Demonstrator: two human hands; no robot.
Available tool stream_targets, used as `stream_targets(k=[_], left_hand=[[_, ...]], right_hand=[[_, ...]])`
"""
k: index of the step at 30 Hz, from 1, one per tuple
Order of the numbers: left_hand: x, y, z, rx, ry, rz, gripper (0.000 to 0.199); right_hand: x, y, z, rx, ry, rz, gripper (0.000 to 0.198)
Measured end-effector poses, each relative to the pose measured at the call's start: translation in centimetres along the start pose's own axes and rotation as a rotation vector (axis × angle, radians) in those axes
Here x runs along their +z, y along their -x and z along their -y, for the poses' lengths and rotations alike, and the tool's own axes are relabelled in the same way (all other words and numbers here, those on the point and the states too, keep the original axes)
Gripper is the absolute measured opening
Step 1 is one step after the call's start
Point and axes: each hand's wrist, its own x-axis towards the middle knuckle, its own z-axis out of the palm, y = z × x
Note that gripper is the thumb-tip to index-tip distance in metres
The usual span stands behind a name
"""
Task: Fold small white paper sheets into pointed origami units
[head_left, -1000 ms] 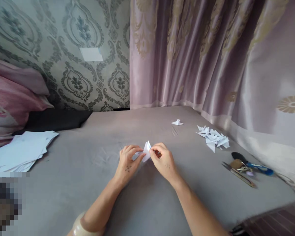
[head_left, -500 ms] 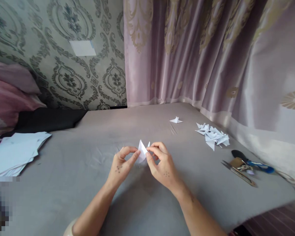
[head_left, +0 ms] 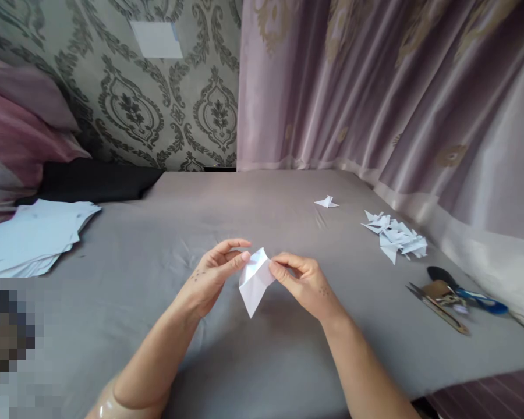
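A piece of folded white paper hangs in front of me, its lower point aimed down and creases showing across it. My right hand pinches its right edge between thumb and fingers. On the other side, my left hand has its thumb and index finger apart. The left thumb tip is close by the paper's upper left edge; whether it touches I cannot tell.
A lone folded paper figure lies at the back, with a pile of similar figures to its right. Scissors and a blue-handled tool are at right. Paper sheets are stacked at left on the grey cloth.
My left fingers have come off the paper and spread. The paper has turned and opened out, its point now downward, still in my right hand. The view has tilted down.
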Motion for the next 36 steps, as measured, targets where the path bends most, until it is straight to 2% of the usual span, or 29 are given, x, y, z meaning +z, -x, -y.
stream_targets(k=[2, 8, 12, 18, 22, 27, 31, 36], left_hand=[[-0.1, 0.2, -0.2, 0.020, -0.005, 0.048, 0.029], [-0.2, 0.7, -0.9, 0.009, -0.106, 0.215, 0.016], [0.1, 0.6, -0.7, 0.028, -0.167, 0.224, 0.009], [0.2, 0.7, -0.9, 0.131, -0.236, 0.230, 0.007], [0.2, 0.9, -1.5, 0.154, -0.310, 0.237, 0.010], [0.4, 0.8, -1.3, 0.213, -0.358, 0.226, 0.009], [0.3, 0.7, -0.9, 0.254, -0.377, 0.234, 0.008], [0.2, 0.9, -1.1, 0.225, -0.353, 0.278, 0.006]], right_hand=[[-0.3, 0.0, -0.1, 0.057, -0.071, -0.001, 0.020], [-0.6, -0.1, -0.4, 0.125, -0.315, 0.032, 0.014], [-0.6, -0.1, -0.5, 0.156, -0.378, 0.115, 0.016], [-0.4, -0.1, -0.5, 0.183, -0.417, 0.208, 0.021], [-0.3, -0.2, -0.6, 0.189, -0.394, 0.159, 0.023], [-0.2, -0.3, -0.5, 0.219, -0.496, 0.085, 0.017], [-0.1, -0.2, -0.5, 0.277, -0.556, 0.127, 0.016], [-0.2, -0.2, -0.4, 0.284, -0.526, 0.116, 0.017]])
